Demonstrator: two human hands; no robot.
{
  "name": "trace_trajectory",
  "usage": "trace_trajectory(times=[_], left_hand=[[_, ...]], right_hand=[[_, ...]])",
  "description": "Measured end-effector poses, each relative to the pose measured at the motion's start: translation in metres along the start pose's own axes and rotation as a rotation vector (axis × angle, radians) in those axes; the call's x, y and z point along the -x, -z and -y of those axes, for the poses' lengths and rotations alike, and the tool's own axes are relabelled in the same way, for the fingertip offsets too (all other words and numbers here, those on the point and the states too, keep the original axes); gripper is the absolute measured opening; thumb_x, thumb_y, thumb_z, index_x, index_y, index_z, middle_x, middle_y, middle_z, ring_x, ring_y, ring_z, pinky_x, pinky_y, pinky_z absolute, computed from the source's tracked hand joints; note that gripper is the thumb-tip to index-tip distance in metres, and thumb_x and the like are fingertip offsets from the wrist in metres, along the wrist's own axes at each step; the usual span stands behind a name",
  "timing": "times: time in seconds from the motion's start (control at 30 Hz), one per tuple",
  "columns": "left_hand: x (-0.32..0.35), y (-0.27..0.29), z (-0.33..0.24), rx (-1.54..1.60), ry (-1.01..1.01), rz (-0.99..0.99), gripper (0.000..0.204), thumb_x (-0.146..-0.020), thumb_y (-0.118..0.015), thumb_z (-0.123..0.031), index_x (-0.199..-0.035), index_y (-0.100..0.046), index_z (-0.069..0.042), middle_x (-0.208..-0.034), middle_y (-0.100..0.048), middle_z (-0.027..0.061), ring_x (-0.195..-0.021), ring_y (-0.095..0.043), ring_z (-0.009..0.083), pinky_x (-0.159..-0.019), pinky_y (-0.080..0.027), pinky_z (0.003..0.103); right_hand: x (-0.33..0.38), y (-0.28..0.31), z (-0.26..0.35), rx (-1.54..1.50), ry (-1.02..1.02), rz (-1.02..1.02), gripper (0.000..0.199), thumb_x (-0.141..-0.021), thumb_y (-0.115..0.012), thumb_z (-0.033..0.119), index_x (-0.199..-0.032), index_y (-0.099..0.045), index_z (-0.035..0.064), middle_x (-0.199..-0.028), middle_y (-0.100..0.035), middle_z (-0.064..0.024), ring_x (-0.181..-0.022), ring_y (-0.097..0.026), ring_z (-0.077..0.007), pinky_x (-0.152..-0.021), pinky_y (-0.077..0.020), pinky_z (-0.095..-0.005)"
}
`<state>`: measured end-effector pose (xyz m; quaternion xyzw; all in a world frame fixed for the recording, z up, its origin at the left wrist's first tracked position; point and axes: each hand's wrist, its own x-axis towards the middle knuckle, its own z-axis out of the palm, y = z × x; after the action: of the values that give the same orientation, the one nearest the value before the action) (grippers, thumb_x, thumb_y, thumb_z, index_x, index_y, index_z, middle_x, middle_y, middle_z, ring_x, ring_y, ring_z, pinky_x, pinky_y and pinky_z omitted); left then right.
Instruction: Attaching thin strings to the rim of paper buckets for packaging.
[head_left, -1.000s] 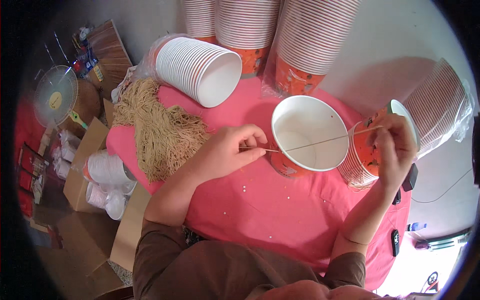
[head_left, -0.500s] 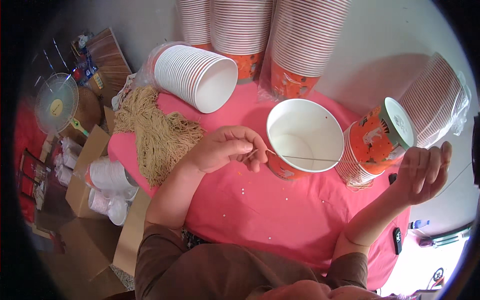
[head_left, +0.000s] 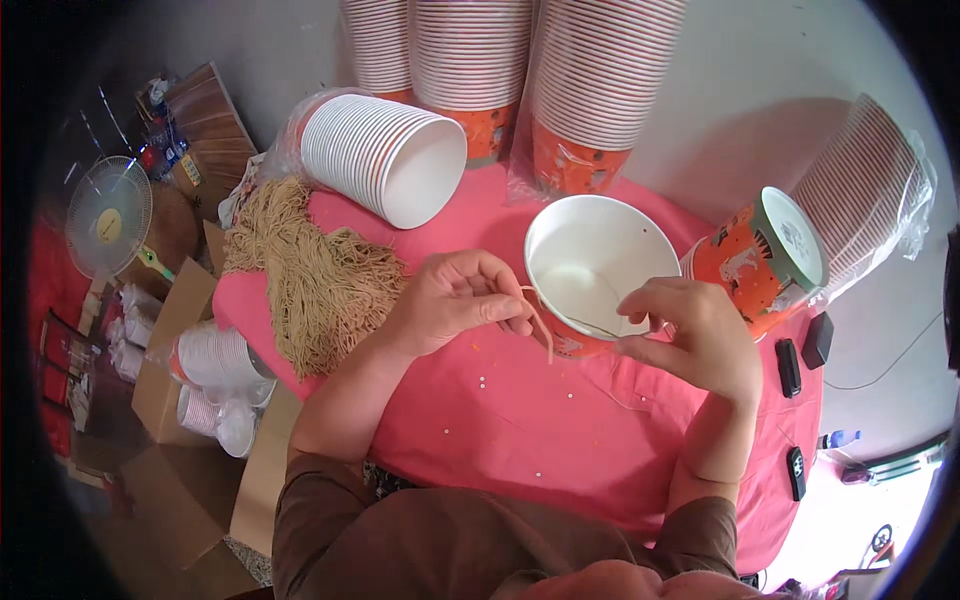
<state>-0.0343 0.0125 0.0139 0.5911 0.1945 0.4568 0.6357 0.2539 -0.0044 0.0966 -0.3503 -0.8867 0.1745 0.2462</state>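
Note:
A white paper bucket (head_left: pixel 600 262) with an orange printed side stands open on the pink table (head_left: pixel 500 430). My left hand (head_left: pixel 455 300) pinches a thin tan string (head_left: pixel 540 318) at the bucket's near left rim. My right hand (head_left: pixel 690 335) is at the bucket's near right rim, fingers curled on the other end of the same string, which runs across the bucket's opening. A pile of tan strings (head_left: pixel 315 275) lies at the table's left end.
A sleeve of white buckets (head_left: pixel 385 150) lies on its side at the back left. Tall bucket stacks (head_left: pixel 590 80) stand behind, and another stack (head_left: pixel 775 255) lies at the right. Small dark devices (head_left: pixel 790 365) rest on the right. A fan (head_left: pixel 105 215) and boxes of cups (head_left: pixel 215 370) sit on the floor.
My right hand came back from the lying bucket stack at the right to the open bucket's rim and took the string's end. My left hand stayed on the string.

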Motion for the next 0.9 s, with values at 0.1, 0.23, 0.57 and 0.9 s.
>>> trace_trajectory(times=[0.1,0.23,0.57,0.9], left_hand=[[-0.002,0.004,0.000,-0.090,-0.031,-0.019,0.003,-0.095,-0.061,-0.004,-0.096,-0.060,-0.001,-0.095,-0.068,0.0081,-0.080,-0.067,0.0141,-0.071,-0.056,0.028],[-0.005,0.000,-0.001,-0.032,-0.118,-0.136,0.005,-0.096,-0.060,-0.009,-0.094,-0.059,-0.005,-0.096,-0.064,0.0056,-0.075,-0.060,0.0106,-0.063,-0.051,0.026],[0.001,0.012,-0.011,0.356,-0.075,-0.106,0.004,-0.097,-0.058,-0.012,-0.098,-0.056,-0.009,-0.077,-0.056,0.0009,-0.060,-0.046,0.0059,-0.049,-0.034,0.020],[-0.001,-0.003,-0.002,0.084,-0.053,-0.198,0.018,-0.096,-0.059,-0.007,-0.113,-0.063,-0.001,-0.092,-0.069,0.0088,-0.064,-0.057,0.0078,-0.055,-0.045,0.021]], right_hand=[[-0.007,-0.009,0.001,0.081,-0.032,0.063,0.017,-0.077,-0.074,0.014,-0.086,-0.065,0.0030,-0.078,-0.066,-0.0101,-0.074,-0.066,-0.0273,-0.064,-0.0515,-0.0382],[-0.010,-0.017,-0.004,0.069,0.085,0.075,0.011,-0.075,-0.074,0.005,-0.083,-0.067,0.0020,-0.075,-0.064,-0.0092,-0.070,-0.064,-0.0248,-0.059,-0.0503,-0.0339],[-0.012,-0.023,0.001,-0.015,0.031,0.043,0.009,-0.075,-0.071,0.005,-0.081,-0.065,0.0044,-0.074,-0.065,-0.0115,-0.071,-0.065,-0.0311,-0.063,-0.0505,-0.0398],[-0.012,-0.028,0.001,-0.190,-0.060,-0.064,0.009,-0.077,-0.068,-0.002,-0.085,-0.064,0.0004,-0.076,-0.064,-0.0114,-0.070,-0.066,-0.0243,-0.060,-0.0516,-0.0340]])
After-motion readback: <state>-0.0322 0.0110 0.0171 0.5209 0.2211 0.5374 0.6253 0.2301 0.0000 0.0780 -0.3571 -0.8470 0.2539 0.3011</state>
